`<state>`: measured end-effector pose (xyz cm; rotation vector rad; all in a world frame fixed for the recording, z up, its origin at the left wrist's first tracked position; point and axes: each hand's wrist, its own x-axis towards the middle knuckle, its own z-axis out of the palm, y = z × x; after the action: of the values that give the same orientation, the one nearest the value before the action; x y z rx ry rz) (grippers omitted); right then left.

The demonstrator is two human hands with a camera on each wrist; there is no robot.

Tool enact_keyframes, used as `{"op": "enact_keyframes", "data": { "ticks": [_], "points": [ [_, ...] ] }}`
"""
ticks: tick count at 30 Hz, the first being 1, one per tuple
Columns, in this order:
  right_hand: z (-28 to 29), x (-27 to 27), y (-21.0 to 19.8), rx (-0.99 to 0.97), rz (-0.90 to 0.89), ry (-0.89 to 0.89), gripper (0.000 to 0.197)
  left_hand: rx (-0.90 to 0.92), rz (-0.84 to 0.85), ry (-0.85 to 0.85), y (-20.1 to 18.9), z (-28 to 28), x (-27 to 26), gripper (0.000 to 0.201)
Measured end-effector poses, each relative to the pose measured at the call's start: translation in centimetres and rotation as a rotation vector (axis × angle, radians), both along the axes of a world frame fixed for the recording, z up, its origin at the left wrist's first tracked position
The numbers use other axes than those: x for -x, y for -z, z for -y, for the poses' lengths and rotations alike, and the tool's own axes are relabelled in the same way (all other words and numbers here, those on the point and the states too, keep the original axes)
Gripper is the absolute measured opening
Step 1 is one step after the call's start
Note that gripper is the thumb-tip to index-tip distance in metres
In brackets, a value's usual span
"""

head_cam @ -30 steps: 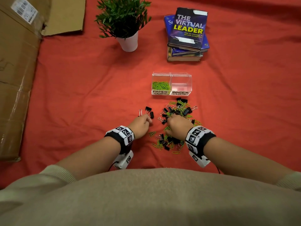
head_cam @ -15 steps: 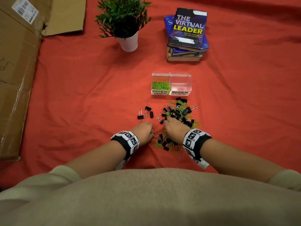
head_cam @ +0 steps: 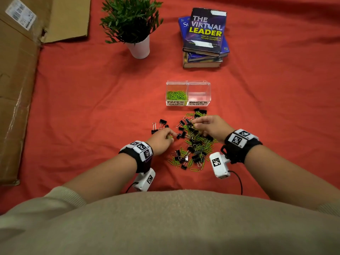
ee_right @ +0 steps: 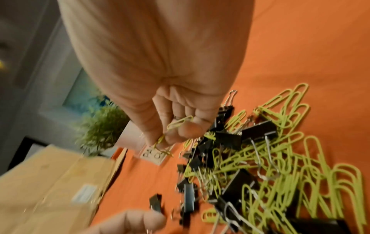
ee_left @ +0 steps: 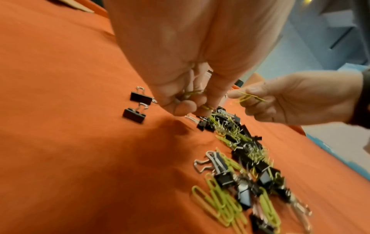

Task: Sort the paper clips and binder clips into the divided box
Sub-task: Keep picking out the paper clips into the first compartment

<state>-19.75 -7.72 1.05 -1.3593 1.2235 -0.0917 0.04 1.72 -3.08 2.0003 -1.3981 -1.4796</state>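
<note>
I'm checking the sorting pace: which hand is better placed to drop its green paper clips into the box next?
Likely the right hand: it pinches green paper clips, raised, just short of the divided box. The left hand also holds some but sits lower and farther back.

Beige sleeves (head_cam: 60,196), black tagged wristbands (head_cam: 139,153)

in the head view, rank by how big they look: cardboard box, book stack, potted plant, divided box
1. cardboard box, largest by far
2. potted plant and book stack, too alike to rank
3. divided box, smallest, though it sits nearer the camera
</note>
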Motion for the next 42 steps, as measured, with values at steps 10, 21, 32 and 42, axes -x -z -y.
{"op": "enact_keyframes", "data": {
  "ticks": [10,21,32,42],
  "points": [
    [-0.4,3.7,0.8,-0.242,0.113,0.238,0.017,-0.137,-0.116,-0.118,-0.9,0.7,2.4,0.027],
    [-2.8,6.0,3.6,0.491,-0.401,-0.635,0.04,0.069,0.652,0.595,-0.2,-0.1,4.3,0.03],
    [-4.0,5.6,4.5,0.722,-0.414,-0.781,0.034,0.166,0.617,0.671,0.0,0.0,5.8,0.029],
    [-2.1,4.6,3.3,0.467,-0.292,-0.478,0.018,0.175,0.527,0.618,0.4,-0.5,5.3,0.022]
  ]
}}
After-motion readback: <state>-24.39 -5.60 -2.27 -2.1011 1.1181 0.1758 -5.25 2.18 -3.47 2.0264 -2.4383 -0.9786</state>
